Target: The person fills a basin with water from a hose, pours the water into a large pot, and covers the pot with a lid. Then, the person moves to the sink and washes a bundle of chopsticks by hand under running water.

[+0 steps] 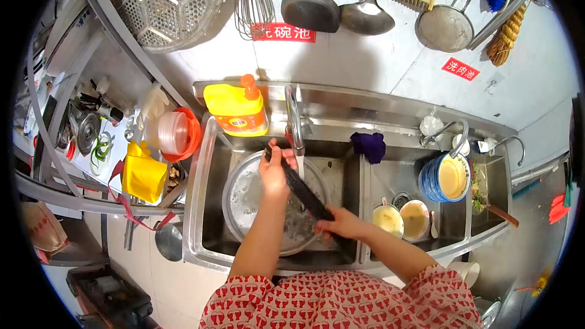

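Both of my hands hold a long, dark, rough-surfaced object (306,194) slantwise over the left sink; its kind is unclear. My left hand (276,173) is closed around its upper end, close under the faucet (295,119). At the lower right end, my right hand (344,224) grips it with bent fingers. Water appears to run from the spout beside the object. Below it, a large round metal basin (228,198) with cloudy, sudsy water sits in the left sink (210,231).
Behind the sink stands a yellow detergent jug (236,109). A purple cloth (368,146) hangs over the divider. Stacked blue bowls (431,180) and two bowls of cloudy liquid, one a pale bowl (388,220), are in the middle sink. Utensils including a ladle (368,18) hang above.
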`<action>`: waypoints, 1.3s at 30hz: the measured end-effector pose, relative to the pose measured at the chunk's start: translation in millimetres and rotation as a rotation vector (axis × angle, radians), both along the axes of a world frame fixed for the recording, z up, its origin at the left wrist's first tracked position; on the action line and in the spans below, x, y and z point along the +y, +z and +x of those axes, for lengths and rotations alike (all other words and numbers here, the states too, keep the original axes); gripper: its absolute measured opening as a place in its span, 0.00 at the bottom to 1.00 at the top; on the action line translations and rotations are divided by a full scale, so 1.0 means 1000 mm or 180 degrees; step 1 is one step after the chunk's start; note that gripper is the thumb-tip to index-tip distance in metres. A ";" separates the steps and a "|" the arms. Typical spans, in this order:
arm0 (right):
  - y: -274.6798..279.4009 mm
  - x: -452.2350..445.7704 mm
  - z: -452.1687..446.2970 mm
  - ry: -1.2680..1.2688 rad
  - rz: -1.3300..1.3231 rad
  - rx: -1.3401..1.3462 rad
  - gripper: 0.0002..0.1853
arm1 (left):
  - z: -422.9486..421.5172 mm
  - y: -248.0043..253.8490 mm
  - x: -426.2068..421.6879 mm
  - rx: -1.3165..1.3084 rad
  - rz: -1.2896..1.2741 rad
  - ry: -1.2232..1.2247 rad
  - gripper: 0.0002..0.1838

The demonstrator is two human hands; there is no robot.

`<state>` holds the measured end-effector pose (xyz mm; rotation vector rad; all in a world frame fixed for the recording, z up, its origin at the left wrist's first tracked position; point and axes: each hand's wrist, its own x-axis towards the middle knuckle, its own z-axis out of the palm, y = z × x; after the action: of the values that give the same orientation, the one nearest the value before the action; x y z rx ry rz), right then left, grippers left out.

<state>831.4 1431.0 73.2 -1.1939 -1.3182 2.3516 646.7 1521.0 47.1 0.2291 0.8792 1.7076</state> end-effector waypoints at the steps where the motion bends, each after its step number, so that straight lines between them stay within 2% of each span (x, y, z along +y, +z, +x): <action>1: -0.001 0.007 -0.001 0.0092 0.0264 -0.0335 0.18 | 0.002 -0.003 -0.002 -0.0014 -0.0077 0.0002 0.12; 2: 0.001 0.017 -0.001 0.0191 0.0549 -0.0676 0.18 | 0.005 -0.005 -0.003 -0.0034 -0.0134 0.0011 0.12; 3: 0.005 0.029 -0.002 0.0486 0.0513 -0.0645 0.19 | 0.008 -0.014 -0.008 -0.0336 -0.0092 -0.0505 0.13; 5: 0.003 0.059 -0.006 0.0412 -0.0144 -0.0413 0.20 | 0.025 -0.026 -0.027 -0.0825 0.0047 -0.1388 0.15; 6: 0.002 0.070 -0.008 0.0367 -0.0476 -0.0285 0.21 | 0.024 -0.026 -0.027 -0.0871 -0.0136 -0.1200 0.15; 8: 0.005 0.082 -0.017 0.0298 -0.0296 -0.0226 0.24 | 0.018 -0.013 -0.026 -0.0960 -0.0507 -0.0828 0.15; 9: 0.005 0.084 -0.020 0.0277 -0.0201 -0.0201 0.25 | 0.012 -0.008 -0.023 -0.1075 -0.0461 -0.0581 0.13; 10: -0.001 0.087 -0.017 0.0127 -0.0046 -0.0099 0.25 | -0.003 -0.030 -0.016 -0.0788 0.0103 -0.0492 0.12; 12: -0.017 0.095 -0.011 -0.0173 0.0280 0.0107 0.26 | -0.019 -0.010 -0.007 -0.1336 -0.0107 0.0103 0.10; 13: -0.009 0.093 -0.014 -0.0653 0.0428 0.0073 0.24 | -0.021 0.006 -0.003 -0.1261 -0.0299 0.0413 0.09; 16: -0.037 0.099 -0.039 -0.0093 0.2772 -0.1573 0.20 | -0.014 -0.015 -0.004 -0.1336 0.0112 -0.0040 0.10; 17: -0.035 0.097 -0.043 0.1200 0.4113 -0.1993 0.20 | -0.010 -0.016 -0.005 -0.1240 -0.0017 0.0053 0.13; 20: -0.002 0.071 -0.061 0.0288 0.4795 -0.1860 0.14 | -0.003 -0.009 -0.007 -0.0805 -0.0639 0.0275 0.15; 21: -0.013 0.070 -0.063 -0.0125 0.5101 -0.1424 0.15 | -0.002 -0.022 -0.004 -0.0807 -0.0491 0.0524 0.16; 24: -0.036 0.067 -0.063 0.0558 0.4185 -0.2114 0.16 | -0.001 -0.017 -0.011 -0.0732 -0.0680 0.0082 0.15; 25: -0.028 0.069 -0.063 0.0498 0.3444 -0.1673 0.16 | -0.006 -0.015 -0.017 -0.0459 -0.0511 -0.0144 0.14; 27: -0.002 0.068 -0.058 0.0398 0.1894 -0.0818 0.16 | -0.015 -0.009 -0.023 -0.0645 -0.0190 -0.0544 0.14; 29: 0.011 0.075 -0.051 0.0603 0.0804 -0.0418 0.16 | -0.016 -0.011 -0.031 -0.0847 0.0037 -0.0823 0.14; 31: 0.017 0.080 -0.042 0.0642 -0.0286 0.0064 0.16 | -0.015 -0.011 -0.027 -0.1042 0.0283 -0.0966 0.20; 33: 0.021 0.074 -0.045 0.0158 -0.0604 0.0335 0.16 | -0.013 -0.007 -0.027 -0.1397 0.0764 -0.1222 0.25; 34: 0.022 0.068 -0.046 -0.0081 -0.0771 0.0473 0.16 | -0.009 -0.001 -0.027 -0.0823 0.0643 -0.1188 0.26; 36: 0.009 0.057 -0.047 -0.0489 -0.0418 0.0408 0.16 | -0.003 0.011 -0.025 0.0329 0.0360 -0.1093 0.26; 37: 0.004 0.055 -0.048 -0.0685 -0.0237 0.0377 0.16 | -0.001 0.015 -0.024 0.0556 0.0285 -0.1094 0.25; 39: 0.003 0.058 -0.038 -0.0081 0.0134 0.0199 0.16 | -0.001 0.010 -0.027 0.0370 0.0303 -0.1256 0.24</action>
<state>793.6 1489.3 75.9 -1.1092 -1.3175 2.3122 645.7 1493.9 57.0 0.5347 0.7777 1.3777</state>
